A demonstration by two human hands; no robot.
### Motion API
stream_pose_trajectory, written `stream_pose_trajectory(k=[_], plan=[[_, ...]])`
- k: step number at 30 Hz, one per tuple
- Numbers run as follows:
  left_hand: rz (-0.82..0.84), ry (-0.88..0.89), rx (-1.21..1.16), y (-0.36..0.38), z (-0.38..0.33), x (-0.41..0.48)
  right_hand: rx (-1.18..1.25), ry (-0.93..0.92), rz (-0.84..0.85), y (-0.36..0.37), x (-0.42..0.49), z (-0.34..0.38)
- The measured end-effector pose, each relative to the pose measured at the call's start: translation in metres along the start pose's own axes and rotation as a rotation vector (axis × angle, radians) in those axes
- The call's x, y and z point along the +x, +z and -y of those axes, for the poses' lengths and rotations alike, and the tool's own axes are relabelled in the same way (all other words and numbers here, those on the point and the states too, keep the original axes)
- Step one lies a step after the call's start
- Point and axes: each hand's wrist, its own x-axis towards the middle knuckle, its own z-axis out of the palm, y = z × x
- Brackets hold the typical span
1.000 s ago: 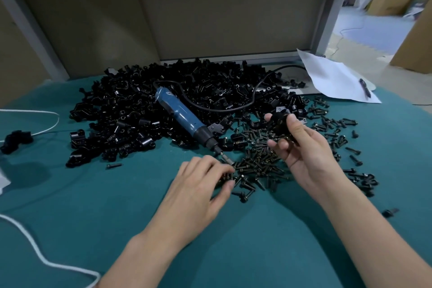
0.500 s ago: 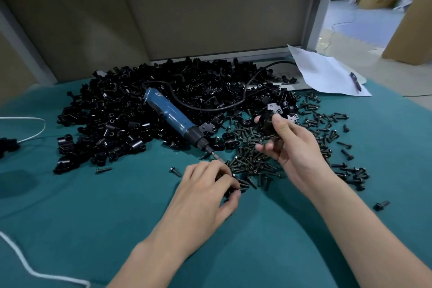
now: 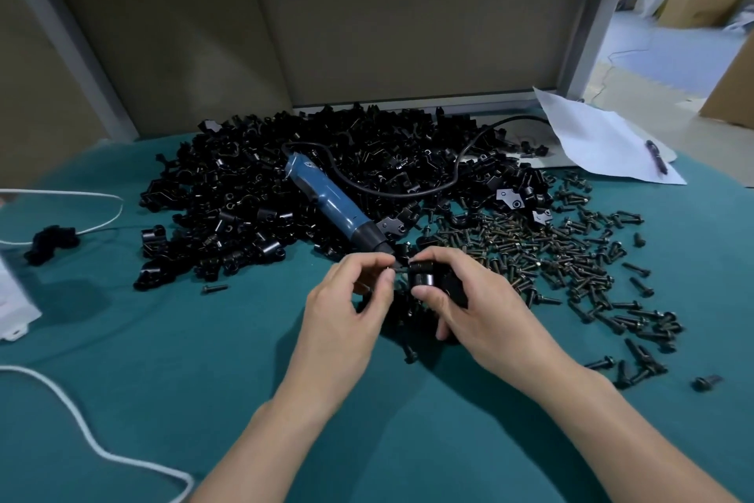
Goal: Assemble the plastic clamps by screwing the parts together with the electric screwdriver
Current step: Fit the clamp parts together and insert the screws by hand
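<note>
Two hands meet up over the teal cloth-covered table [image 3: 163, 359]. The right hand [image 3: 481, 306] has its fingers and thumb curled round a chunky black plastic clamp piece [image 3: 428, 278]. The left hand [image 3: 347, 298] pinches a small dark screw [image 3: 400, 268] at its fingertips, with the screw's end right at the clamp's side. Just past the left hand's knuckles, the blue electric screwdriver [image 3: 330, 200] lies on a big heap of black plastic clamp parts [image 3: 245, 192]. Loads of loose dark metal screws [image 3: 571, 257] are scattered beyond and right of the right hand.
</note>
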Motion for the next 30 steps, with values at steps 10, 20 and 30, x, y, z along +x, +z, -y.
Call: stream_pose_trajectory(k=[10, 20, 30], plan=[[0.074, -0.11, -0.213, -0.002, -0.0056, 0.0013, -0.062, -0.072, 0.005, 0.0024, -0.0016, 0.0038], [0.089, -0.128, -0.296, -0.0037, -0.007, 0.0057, -0.034, -0.075, 0.004, 0.0042, -0.0016, 0.0039], [0.093, -0.127, -0.187, -0.0009, -0.0057, 0.0017, -0.026, -0.051, 0.004, 0.0015, -0.0012, 0.0018]])
